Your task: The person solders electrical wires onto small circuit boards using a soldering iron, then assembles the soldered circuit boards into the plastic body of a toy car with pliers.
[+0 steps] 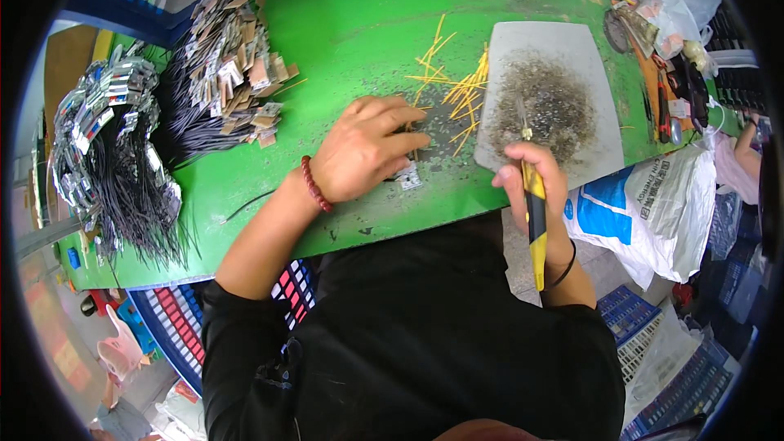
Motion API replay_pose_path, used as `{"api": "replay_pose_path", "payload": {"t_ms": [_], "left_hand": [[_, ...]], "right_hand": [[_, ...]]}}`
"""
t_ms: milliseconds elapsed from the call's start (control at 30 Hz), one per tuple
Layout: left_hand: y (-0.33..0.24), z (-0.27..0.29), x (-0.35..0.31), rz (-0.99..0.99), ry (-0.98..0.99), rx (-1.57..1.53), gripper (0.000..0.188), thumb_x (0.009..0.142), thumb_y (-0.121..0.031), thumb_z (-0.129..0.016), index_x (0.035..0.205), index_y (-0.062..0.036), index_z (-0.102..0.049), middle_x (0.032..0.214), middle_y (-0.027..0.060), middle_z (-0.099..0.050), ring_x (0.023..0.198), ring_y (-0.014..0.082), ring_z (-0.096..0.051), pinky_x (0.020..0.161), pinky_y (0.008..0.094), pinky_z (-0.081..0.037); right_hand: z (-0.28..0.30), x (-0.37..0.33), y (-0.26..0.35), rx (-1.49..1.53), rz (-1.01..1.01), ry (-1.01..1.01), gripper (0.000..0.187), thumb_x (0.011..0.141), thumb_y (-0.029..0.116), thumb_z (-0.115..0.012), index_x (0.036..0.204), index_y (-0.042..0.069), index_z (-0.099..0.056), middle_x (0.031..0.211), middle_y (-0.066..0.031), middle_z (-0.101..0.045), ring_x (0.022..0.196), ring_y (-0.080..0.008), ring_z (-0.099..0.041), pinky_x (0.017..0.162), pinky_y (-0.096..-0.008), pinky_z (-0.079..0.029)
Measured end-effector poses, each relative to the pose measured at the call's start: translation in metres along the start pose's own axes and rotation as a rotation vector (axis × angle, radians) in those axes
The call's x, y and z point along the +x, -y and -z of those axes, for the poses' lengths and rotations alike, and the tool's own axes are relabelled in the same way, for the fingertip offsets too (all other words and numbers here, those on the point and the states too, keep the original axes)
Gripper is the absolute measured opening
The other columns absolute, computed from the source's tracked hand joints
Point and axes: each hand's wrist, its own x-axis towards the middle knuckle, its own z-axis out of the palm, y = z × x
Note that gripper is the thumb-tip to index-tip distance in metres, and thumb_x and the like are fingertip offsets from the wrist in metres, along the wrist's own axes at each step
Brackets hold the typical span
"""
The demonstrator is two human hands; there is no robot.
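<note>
My left hand rests palm-down on the green table, fingers apart and bent toward its surface. Beside its lower fingers lies a small silvery-white piece, partly under the hand. A short black wire shows on the other side of that forearm. In my right hand is a slim tool with a yellow-and-black handle; its thin metal tip points away from me over a grey board. Dark crumbs cover the board's middle. Thin yellow sticks lie scattered between the hands; my left fingertips are near them.
Bundles of black wires with silvery ends and with brown-and-white tabs fill the table's left. Hand tools and plastic bags crowd the right end. A white sack hangs below the right edge, above blue crates.
</note>
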Motion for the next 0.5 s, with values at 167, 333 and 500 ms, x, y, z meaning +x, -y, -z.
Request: {"api": "replay_pose_path", "payload": {"t_ms": [167,333,500], "left_hand": [[0.031,-0.01,0.017,0.014,0.002,0.219,0.061,0.073,-0.012,-0.075,0.131,-0.021,-0.056,0.143,0.0089,-0.046,0.136,0.0335,-0.038,0.11,0.0574,-0.029],[0.035,0.0,0.025,0.069,-0.353,0.182,0.032,0.071,-0.001,-0.073,0.102,-0.0106,-0.068,0.113,0.01,-0.06,0.106,0.0293,-0.057,0.089,0.0422,-0.046],[0.015,-0.003,0.033,-0.174,0.068,-0.014,0.022,0.066,-0.008,-0.075,0.085,-0.0087,-0.066,0.093,0.0067,-0.056,0.092,0.0278,-0.058,0.085,0.0405,-0.046]], "right_hand": [[0.025,-0.019,-0.009,-0.12,0.084,0.023,0.022,0.091,0.008,-0.065,0.11,0.0,-0.056,0.074,-0.0063,-0.064,0.067,-0.0121,-0.064,0.063,-0.0249,-0.05],[0.032,-0.023,-0.018,-0.043,0.051,-0.028,0.026,0.095,0.015,-0.06,0.115,0.0,-0.052,0.074,-0.0077,-0.066,0.069,-0.0122,-0.064,0.063,-0.0239,-0.048],[0.051,-0.025,-0.013,0.058,-0.12,-0.133,0.048,0.095,0.036,-0.059,0.123,-0.002,-0.052,0.072,-0.0085,-0.067,0.062,-0.009,-0.057,0.059,-0.0215,-0.045]]}}
